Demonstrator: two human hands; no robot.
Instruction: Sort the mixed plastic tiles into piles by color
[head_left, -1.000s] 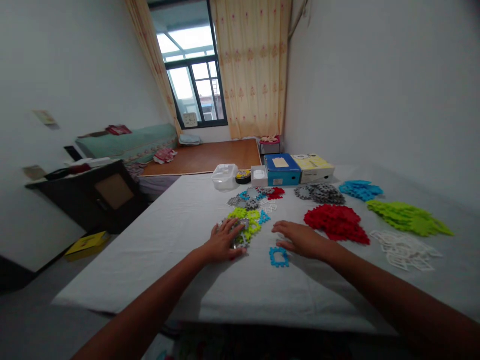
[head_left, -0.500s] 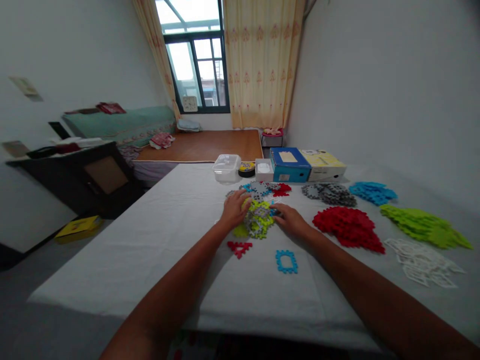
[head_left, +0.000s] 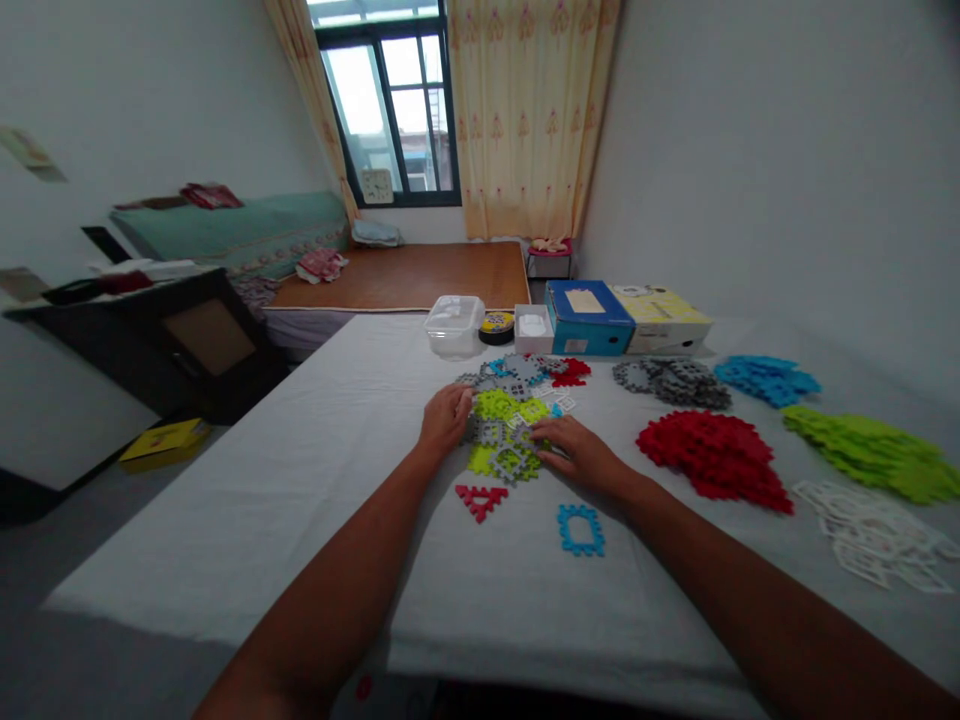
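Note:
A mixed heap of grey and lime-green toothed plastic tiles (head_left: 508, 428) lies mid-table. My left hand (head_left: 445, 416) rests on the heap's left edge with its fingers curled over grey pieces. My right hand (head_left: 577, 451) lies flat on the heap's right edge, fingers stretched toward the tiles. A red triangular tile (head_left: 480, 499) and a blue square frame tile (head_left: 580, 529) lie apart in front of the heap, nearer me.
Sorted piles lie to the right: red (head_left: 712, 458), grey (head_left: 671, 381), blue (head_left: 765, 377), lime green (head_left: 874, 451), white (head_left: 874, 532). At the table's far edge stand a clear tub (head_left: 454, 325), a blue box (head_left: 588, 317) and a yellow box (head_left: 660, 317).
Both hands went from the near side of the heap onto it and now sit at its two sides. The red triangular tile has come into view in front of the heap.

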